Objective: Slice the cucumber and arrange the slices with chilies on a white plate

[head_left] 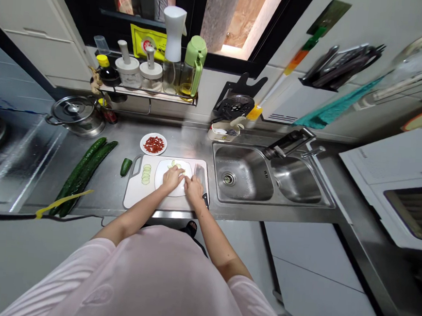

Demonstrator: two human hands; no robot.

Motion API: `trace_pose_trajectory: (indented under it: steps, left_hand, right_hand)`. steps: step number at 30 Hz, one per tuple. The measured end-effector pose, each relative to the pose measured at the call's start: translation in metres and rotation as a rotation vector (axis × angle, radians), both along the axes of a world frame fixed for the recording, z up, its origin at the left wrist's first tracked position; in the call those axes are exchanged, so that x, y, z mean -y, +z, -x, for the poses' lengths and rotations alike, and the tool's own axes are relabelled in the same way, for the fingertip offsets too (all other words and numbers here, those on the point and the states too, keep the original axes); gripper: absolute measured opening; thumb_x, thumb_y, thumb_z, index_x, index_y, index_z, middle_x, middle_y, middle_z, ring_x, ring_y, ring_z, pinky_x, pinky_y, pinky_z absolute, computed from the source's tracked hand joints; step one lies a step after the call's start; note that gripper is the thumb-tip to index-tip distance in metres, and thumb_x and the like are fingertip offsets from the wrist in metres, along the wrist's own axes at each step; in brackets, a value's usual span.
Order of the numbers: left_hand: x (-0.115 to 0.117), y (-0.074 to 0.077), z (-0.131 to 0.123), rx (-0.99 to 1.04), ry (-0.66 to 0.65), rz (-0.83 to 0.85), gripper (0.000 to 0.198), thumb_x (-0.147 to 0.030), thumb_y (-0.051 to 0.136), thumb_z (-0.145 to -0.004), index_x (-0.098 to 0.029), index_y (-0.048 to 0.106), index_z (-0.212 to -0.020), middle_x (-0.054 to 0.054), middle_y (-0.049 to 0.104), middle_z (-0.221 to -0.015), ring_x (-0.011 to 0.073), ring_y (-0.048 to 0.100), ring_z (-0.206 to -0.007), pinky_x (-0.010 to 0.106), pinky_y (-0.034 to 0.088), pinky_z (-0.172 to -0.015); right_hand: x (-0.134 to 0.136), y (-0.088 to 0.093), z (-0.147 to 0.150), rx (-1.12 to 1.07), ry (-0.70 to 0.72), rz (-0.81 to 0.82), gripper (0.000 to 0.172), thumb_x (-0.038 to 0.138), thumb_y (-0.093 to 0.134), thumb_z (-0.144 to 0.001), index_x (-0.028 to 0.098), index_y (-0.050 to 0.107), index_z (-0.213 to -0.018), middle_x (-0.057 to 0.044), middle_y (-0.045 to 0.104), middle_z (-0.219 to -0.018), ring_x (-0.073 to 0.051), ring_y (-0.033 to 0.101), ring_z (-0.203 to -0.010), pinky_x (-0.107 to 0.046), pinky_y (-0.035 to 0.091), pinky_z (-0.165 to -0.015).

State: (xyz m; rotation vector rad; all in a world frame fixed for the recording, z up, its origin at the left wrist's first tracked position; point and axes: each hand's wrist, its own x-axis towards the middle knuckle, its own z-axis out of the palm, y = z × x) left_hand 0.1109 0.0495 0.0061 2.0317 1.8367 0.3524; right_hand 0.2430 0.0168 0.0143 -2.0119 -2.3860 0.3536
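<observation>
A white plate [161,183] lies on the white cutting board [133,193], with pale cucumber slices [174,164] near its far rim. Over the plate, my left hand [173,178] has its fingers bent and closed at a small cucumber slice. My right hand [193,191] meets it from the right, fingertips pressed close to the same slice; the exact grip is too small to see fully. A row of overlapping cucumber slices [146,174] sits on the board's left part. Beside my right hand rests a knife [200,174], its black handle toward me.
Left of the board are a cucumber stub [125,167] and two whole cucumbers [85,172]. Behind it stands a plate of chopped red pieces [154,144]. A steel pot [76,114] is at the back left, a double sink [244,173] at right. Bottles line a wall rack [146,93].
</observation>
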Motion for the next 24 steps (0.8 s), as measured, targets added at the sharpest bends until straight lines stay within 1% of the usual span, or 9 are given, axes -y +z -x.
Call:
trace_pose_trajectory:
  steps: [5, 9, 14, 18, 21, 24]
  left_hand:
    - [0.001, 0.003, -0.001, 0.007, 0.004, 0.015, 0.034, -0.044, 0.045, -0.086, -0.03, 0.06, -0.112, 0.006, 0.054, -0.108, 0.0206, 0.052, -0.097, 0.029, 0.041, -0.077]
    - [-0.001, 0.005, -0.003, 0.007, 0.014, 0.046, 0.033, -0.043, 0.047, -0.085, -0.029, 0.061, -0.111, 0.007, 0.054, -0.108, 0.0208, 0.052, -0.098, 0.029, 0.041, -0.078]
    - [-0.003, 0.007, -0.003, 0.049, 0.031, 0.069, 0.031, -0.041, 0.05, -0.083, -0.029, 0.061, -0.11, 0.005, 0.056, -0.106, 0.0186, 0.054, -0.092, 0.027, 0.041, -0.075]
    - [0.001, 0.011, -0.001, 0.074, 0.056, 0.098, 0.031, -0.034, 0.048, -0.085, -0.028, 0.059, -0.114, 0.004, 0.057, -0.103, 0.0164, 0.054, -0.09, 0.026, 0.041, -0.075]
    - [0.007, 0.016, 0.0, 0.047, 0.012, 0.065, 0.032, -0.031, 0.044, -0.086, -0.029, 0.059, -0.115, 0.005, 0.055, -0.106, 0.0175, 0.052, -0.095, 0.026, 0.042, -0.077]
    - [0.012, 0.019, 0.0, -0.005, -0.056, 0.049, 0.031, -0.029, 0.042, -0.087, -0.03, 0.061, -0.112, 0.006, 0.053, -0.104, 0.0187, 0.051, -0.098, 0.027, 0.042, -0.077]
  right_hand:
    - [0.001, -0.001, 0.0, -0.005, -0.012, 0.007, 0.033, 0.032, 0.036, -0.093, 0.027, 0.052, -0.122, -0.009, 0.049, -0.103, -0.02, 0.046, -0.093, -0.029, 0.037, -0.075]
    - [-0.003, -0.001, 0.001, -0.017, -0.019, 0.001, 0.032, 0.031, 0.039, -0.092, 0.027, 0.056, -0.118, -0.009, 0.05, -0.103, -0.021, 0.045, -0.095, -0.029, 0.038, -0.075]
    - [-0.011, 0.002, 0.0, -0.059, -0.019, 0.032, 0.029, 0.029, 0.04, -0.091, 0.025, 0.06, -0.111, -0.009, 0.051, -0.105, -0.021, 0.046, -0.096, -0.029, 0.036, -0.077]
    - [-0.012, 0.005, -0.004, -0.099, -0.04, 0.024, 0.032, 0.027, 0.038, -0.091, 0.024, 0.058, -0.116, -0.009, 0.051, -0.105, -0.02, 0.045, -0.097, -0.028, 0.035, -0.078]
    - [-0.009, 0.005, -0.005, -0.108, -0.036, 0.0, 0.033, 0.026, 0.037, -0.092, 0.024, 0.058, -0.116, -0.009, 0.051, -0.105, -0.019, 0.045, -0.097, -0.028, 0.035, -0.079]
    - [-0.007, 0.003, -0.006, -0.091, -0.022, 0.012, 0.032, 0.028, 0.037, -0.092, 0.024, 0.06, -0.112, -0.009, 0.051, -0.104, -0.019, 0.045, -0.095, -0.028, 0.035, -0.078]
